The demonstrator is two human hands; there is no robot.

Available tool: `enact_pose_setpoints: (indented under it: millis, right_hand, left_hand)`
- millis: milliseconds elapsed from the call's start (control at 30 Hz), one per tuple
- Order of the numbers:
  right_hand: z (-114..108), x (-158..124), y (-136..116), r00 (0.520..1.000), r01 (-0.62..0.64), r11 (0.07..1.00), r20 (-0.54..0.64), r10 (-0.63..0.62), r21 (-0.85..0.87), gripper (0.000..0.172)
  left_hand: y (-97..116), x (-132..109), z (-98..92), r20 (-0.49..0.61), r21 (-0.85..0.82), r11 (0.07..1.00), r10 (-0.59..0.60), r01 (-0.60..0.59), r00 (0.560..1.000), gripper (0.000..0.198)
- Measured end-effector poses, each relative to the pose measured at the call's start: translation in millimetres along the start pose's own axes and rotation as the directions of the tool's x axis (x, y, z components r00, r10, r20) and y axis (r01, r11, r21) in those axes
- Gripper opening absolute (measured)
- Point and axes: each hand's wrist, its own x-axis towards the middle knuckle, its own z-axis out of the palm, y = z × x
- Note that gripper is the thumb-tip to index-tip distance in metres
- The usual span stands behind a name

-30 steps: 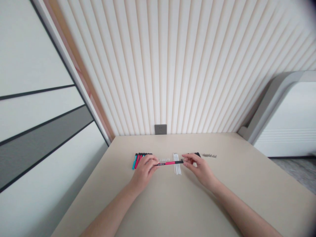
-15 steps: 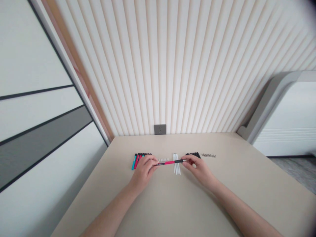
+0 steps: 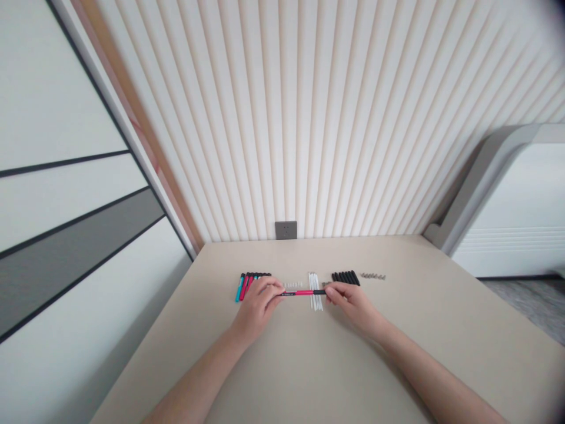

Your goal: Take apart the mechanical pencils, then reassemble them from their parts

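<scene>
A pink pen with black ends [image 3: 302, 292] lies crosswise between my two hands, just above the beige table [image 3: 318, 365]. My left hand [image 3: 258, 306] is closed on its left end. My right hand [image 3: 351, 299] pinches its right, black end. The pen passes over a small bundle of white refill tubes [image 3: 315, 291]. A row of teal, pink and black pens [image 3: 248, 281] lies just beyond my left hand. A row of black pen caps [image 3: 346, 277] lies just beyond my right hand.
Tiny clear parts [image 3: 293, 285] sit between the pens and the tubes, and a line of small grey metal pieces [image 3: 373, 275] lies right of the caps. A grey wall socket [image 3: 286, 229] is set in the ribbed wall behind the table. A white cabinet [image 3: 516, 218] stands at right.
My right hand has slid a little left and down along the pen, uncovering the row of black caps. The left hand stays put.
</scene>
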Motion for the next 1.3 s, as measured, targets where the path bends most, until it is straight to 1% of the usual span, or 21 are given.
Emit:
enact_pose_setpoints:
  millis: [67,100,167,233,333,400,500,533,600,667,733,800,867,967,1033,1133,1200,1300]
  right_hand:
    - [1,0,0,1.000,0.013,1.000,-0.012,-0.013,-0.001,0.029]
    - [2,-1,0,1.000,0.025,1.000,-0.019,-0.025,0.009,0.028]
    - [3,-1,1,0.999,0.033,0.999,-0.001,-0.033,0.035,0.030]
    - [4,-1,2,0.999,0.016,0.999,0.029,-0.017,0.044,0.031]
    - [4,-1,2,1.000,0.024,0.999,-0.013,-0.023,0.025,0.028]
    - [3,0,2,0.998,0.045,0.999,-0.032,-0.045,0.011,0.029]
    - [2,-1,1,0.999,0.030,0.999,0.013,-0.030,-0.013,0.030]
    - [2,-1,1,1.000,0.023,1.000,0.010,-0.023,-0.021,0.028]
    - [3,0,1,0.999,0.026,0.999,-0.030,-0.027,-0.023,0.025]
    - [5,0,1,0.998,0.037,0.999,-0.058,-0.038,-0.017,0.027]
    - [7,0,1,0.999,0.041,0.999,-0.023,-0.042,-0.025,0.031]
    - [7,-1,2,0.998,0.054,0.997,0.018,-0.053,-0.060,0.030]
    - [6,0,2,0.997,0.078,0.992,0.003,-0.078,-0.101,0.026]
    - [0,0,3,0.991,0.097,0.985,-0.081,-0.109,-0.141,0.022]
    - [-4,1,5,0.988,0.101,0.983,-0.101,-0.117,-0.152,0.023]
    - [-7,2,8,0.989,0.119,0.980,-0.072,-0.132,-0.161,0.030]
    - [-8,2,8,0.990,0.120,0.979,-0.049,-0.130,-0.164,0.030]
    - [-8,2,5,0.993,0.099,0.981,-0.052,-0.109,-0.167,0.027]
  left_hand:
    - [0,0,-0.1,0.004,0.003,1.000,0.003,-0.003,1.000,0.007]
    - [0,0,-0.2,0.004,0.005,1.000,0.002,-0.002,1.000,0.007]
    - [0,-1,-0.3,0.001,0.008,1.000,-0.001,0.001,1.000,0.006]
    - [-1,-1,-0.2,0.003,0.012,1.000,0.003,-0.003,1.000,0.006]
    - [-1,-1,0.3,0.014,0.017,1.000,0.012,-0.012,1.000,0.006]
    - [-1,0,0.5,0.016,0.015,1.000,0.011,-0.012,1.000,0.005]
    - [-1,0,0.6,0.016,0.009,1.000,0.007,-0.007,1.000,0.005]
    - [-1,-1,0.5,0.017,0.008,1.000,0.004,-0.004,1.000,0.006]
    - [-1,-1,0.4,0.023,0.007,1.000,-0.001,0.001,1.000,0.006]
    - [-2,-2,0.3,0.030,0.006,1.000,-0.006,0.006,1.000,0.006]
    - [-2,-2,0.5,0.034,0.008,1.000,-0.005,0.005,0.999,0.006]
    - [-2,-2,0.7,0.040,0.010,1.000,-0.003,0.002,0.999,0.006]
    - [-2,-1,0.8,0.039,0.008,1.000,-0.004,0.004,0.999,0.006]
    - [-2,-1,0.9,0.019,0.002,1.000,-0.027,0.027,0.999,0.005]
    - [-1,0,1.0,0.004,0.003,0.999,-0.049,0.049,0.999,0.005]
    - [-2,0,1.5,-0.009,0.009,0.997,-0.081,0.081,0.997,0.004]
    - [-2,1,1.8,-0.022,0.015,0.995,-0.101,0.102,0.995,0.004]
    - [-3,2,1.8,-0.042,0.019,0.992,-0.128,0.129,0.991,0.005]
